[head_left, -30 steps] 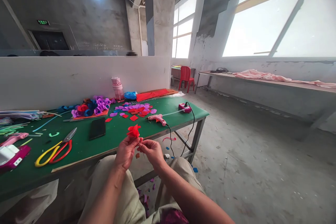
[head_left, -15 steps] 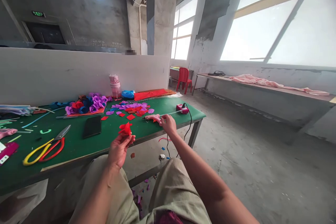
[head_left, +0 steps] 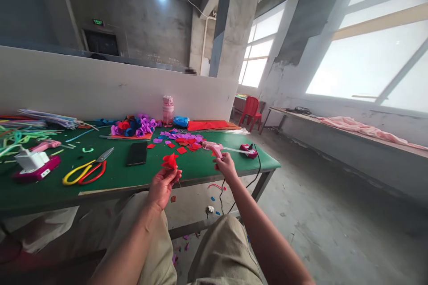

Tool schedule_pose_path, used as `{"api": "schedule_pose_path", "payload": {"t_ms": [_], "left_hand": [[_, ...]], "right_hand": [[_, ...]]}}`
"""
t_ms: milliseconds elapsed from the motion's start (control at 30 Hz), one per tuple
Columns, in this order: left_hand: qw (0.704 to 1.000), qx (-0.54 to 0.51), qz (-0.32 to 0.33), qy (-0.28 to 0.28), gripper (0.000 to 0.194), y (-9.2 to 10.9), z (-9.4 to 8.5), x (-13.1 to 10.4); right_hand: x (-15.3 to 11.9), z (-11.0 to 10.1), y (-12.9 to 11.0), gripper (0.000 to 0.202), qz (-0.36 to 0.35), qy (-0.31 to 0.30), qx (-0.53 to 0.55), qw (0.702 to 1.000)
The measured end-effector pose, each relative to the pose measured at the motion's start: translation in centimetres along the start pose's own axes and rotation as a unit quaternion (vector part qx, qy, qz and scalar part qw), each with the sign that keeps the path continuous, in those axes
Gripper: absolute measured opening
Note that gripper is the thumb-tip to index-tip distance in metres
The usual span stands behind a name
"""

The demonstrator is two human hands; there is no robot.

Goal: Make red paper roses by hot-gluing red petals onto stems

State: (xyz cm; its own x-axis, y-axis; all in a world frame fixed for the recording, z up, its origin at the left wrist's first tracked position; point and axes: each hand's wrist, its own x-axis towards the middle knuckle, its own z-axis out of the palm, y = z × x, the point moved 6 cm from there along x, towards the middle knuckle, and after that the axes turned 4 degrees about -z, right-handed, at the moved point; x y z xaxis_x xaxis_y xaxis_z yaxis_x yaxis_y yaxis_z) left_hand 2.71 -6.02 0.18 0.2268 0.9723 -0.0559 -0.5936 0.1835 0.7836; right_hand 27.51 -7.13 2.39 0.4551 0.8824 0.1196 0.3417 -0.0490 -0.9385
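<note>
1. Left hand (head_left: 162, 189) pinches the red flower (head_left: 170, 161) near the desk (head_left: 187, 170)
2. Right hand (head_left: 226, 167) grips the pink glue gun (head_left: 213, 146) by its handle
3. Green sign (head_left: 98, 22) and wall writing (head_left: 160, 59): too small to read

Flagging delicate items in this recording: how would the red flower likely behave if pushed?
The red flower is probably light: the left hand holds it up in a fingertip pinch. Its thin, flared petals look floppy and would likely bend or crease. Stem stiffness is hard to judge behind the fingers.
</note>
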Motion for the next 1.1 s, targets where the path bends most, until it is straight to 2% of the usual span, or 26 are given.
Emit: {"api": "schedule_pose_path", "payload": {"t_ms": [100, 167, 233, 300, 400, 467, 533, 633, 733, 800, 933, 1100], "left_hand": [[0.999, -0.021, 0.025, 0.016, 0.032, 0.4, -0.1, 0.0], [0.999, -0.030, 0.023, 0.019, 0.033, 0.3, -0.1, 0.0], [0.999, -0.036, 0.006, 0.012, 0.034, 0.0, -0.1, 0.0], [0.999, -0.042, -0.013, 0.003, 0.033, -0.3, -0.2, 0.0], [0.998, -0.047, -0.027, -0.010, 0.031, -0.4, -0.3, 0.0], [0.998, -0.051, -0.026, -0.023, 0.030, -0.2, -0.1, -0.1], [0.998, -0.053, -0.021, -0.037, 0.030, 0.0, 0.2, -0.2], [0.997, -0.052, -0.013, -0.051, 0.030, 0.3, 0.6, -0.6], [0.997, -0.049, -0.011, -0.064, 0.029, 0.4, 0.9, -0.8], [0.996, -0.042, -0.011, -0.073, 0.028, 0.4, 1.0, -0.8], [0.996, -0.030, -0.006, -0.080, 0.027, 0.3, 1.1, -1.0], [0.995, -0.013, 0.005, -0.098, 0.023, 0.2, 1.3, -1.0]], "right_hand": [[-4.0, 1.1, -0.7, 0.021, -0.004, -0.052, 0.093, 0.994], [-6.3, 2.3, -1.0, 0.031, 0.009, -0.096, 0.167, 0.981], [-8.3, 3.8, -1.0, 0.033, 0.072, -0.139, 0.354, 0.922], [-9.6, 4.5, -1.2, 0.030, 0.097, -0.135, 0.457, 0.874], [-10.8, 4.7, -2.2, 0.034, 0.062, -0.148, 0.483, 0.861], [-11.5, 4.3, -3.3, 0.034, 0.014, -0.163, 0.461, 0.872], [-12.1, 3.7, -4.1, 0.034, -0.034, -0.166, 0.411, 0.896], [-13.1, 2.8, -5.0, 0.037, -0.077, -0.174, 0.298, 0.935], [-13.8, 1.9, -5.5, 0.039, -0.131, -0.170, 0.184, 0.959], [-14.1, 1.5, -6.0, 0.036, -0.184, -0.151, 0.114, 0.964], [-14.6, 1.4, -6.9, 0.029, -0.272, -0.120, 0.019, 0.955], [-14.7, 2.0, -7.6, 0.032, -0.307, -0.105, -0.034, 0.945]]}}
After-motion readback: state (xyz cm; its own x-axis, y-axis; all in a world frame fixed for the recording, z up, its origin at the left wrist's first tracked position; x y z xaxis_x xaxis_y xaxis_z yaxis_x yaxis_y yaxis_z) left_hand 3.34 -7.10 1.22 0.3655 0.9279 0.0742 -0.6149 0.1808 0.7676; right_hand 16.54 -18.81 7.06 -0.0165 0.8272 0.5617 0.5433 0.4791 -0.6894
